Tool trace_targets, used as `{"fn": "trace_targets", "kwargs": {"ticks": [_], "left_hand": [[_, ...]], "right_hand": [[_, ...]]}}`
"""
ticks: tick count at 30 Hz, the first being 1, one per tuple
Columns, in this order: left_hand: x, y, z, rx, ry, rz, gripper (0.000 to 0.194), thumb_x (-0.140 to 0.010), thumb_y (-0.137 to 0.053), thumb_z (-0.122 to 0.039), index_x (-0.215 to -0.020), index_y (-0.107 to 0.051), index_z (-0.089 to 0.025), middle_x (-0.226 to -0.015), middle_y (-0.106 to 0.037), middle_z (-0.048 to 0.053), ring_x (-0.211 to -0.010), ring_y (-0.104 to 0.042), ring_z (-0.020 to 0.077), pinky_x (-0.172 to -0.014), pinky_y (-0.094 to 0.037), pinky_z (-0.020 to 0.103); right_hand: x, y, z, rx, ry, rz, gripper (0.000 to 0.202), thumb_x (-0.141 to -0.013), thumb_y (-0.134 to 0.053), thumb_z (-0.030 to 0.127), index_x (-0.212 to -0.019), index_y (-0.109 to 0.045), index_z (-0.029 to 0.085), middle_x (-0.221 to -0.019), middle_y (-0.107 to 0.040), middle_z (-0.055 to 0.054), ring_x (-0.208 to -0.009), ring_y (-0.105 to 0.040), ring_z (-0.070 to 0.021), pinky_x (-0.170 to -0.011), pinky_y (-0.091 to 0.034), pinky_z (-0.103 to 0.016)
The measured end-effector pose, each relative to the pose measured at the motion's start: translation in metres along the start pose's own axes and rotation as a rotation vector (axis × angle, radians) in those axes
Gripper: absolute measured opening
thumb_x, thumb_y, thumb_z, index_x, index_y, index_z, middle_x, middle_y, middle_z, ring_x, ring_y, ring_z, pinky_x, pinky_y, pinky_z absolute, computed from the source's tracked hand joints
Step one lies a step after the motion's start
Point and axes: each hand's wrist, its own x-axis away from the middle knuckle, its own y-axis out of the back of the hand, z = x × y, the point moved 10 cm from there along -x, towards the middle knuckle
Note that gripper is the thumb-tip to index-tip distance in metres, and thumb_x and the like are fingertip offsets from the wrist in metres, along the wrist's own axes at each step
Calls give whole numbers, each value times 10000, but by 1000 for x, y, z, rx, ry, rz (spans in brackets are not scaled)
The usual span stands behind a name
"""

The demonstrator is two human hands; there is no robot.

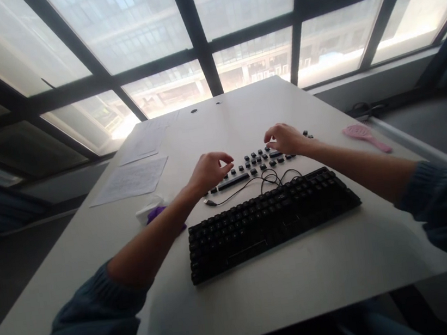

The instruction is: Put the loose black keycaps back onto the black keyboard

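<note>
A person in dark blue sleeves (96,299) works with both hands beyond the far edge of a black keyboard (272,221), which lies aslant on a white table (304,283), part of its near side apparently bare of keys. Loose keycaps (262,166), one long bar (233,181) among them, spread in rows just past the keyboard. The left hand (210,172) hovers over the rows behind the keyboard's left half, its grip narrow, thumb and forefinger slightly parted near the caps. The right hand (285,138) bends over the rows behind the keyboard's right half, fingertips close beside a cap; whether that grip holds one cannot be told. A black cable (210,202) loops between keyboard and caps. A pink hairbrush (361,132) lies beyond the keyboard's right end.
</note>
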Motion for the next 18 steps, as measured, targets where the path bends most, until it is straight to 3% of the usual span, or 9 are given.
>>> {"fn": "trace_targets", "kwargs": {"ticks": [4, 9, 14, 18], "left_hand": [[-53, -41, 15, 12, 33, -13, 126, -837, -716, -185, -908, -818, -168, -846, -779, 73, -737, -667, 182, -845, -523, 337], [-75, -75, 33, 40, 51, 5, 137, -786, -781, -204, -912, -824, -170, -748, -761, 62, -700, -680, 182, -801, -529, 320], [-82, -91, 36, 71, 61, 48, 106, -766, -734, -134, -819, -826, -144, -704, -750, 59, -659, -671, 165, -723, -518, 293], [-81, -86, 29, 79, 57, 37, 131, -745, -712, -100, -802, -824, -137, -703, -750, 54, -683, -680, 167, -737, -517, 288]], "right_hand": [[-30, -29, 9, 40, 86, 83, 159, -893, -692, 180, -1012, -796, 183, -1033, -774, -99, -987, -679, -231, -883, -490, -332], [-47, -59, 21, 62, 170, 166, 164, -878, -717, 191, -1012, -807, 220, -1020, -777, -91, -983, -678, -225, -858, -469, -307], [-52, -72, 26, 64, 204, 215, 167, -868, -674, 129, -929, -814, 195, -944, -783, -94, -892, -683, -214, -803, -444, -295], [-54, -70, 30, 60, 208, 202, 168, -863, -656, 98, -881, -809, 166, -897, -785, -95, -833, -680, -206, -785, -433, -296]]}}
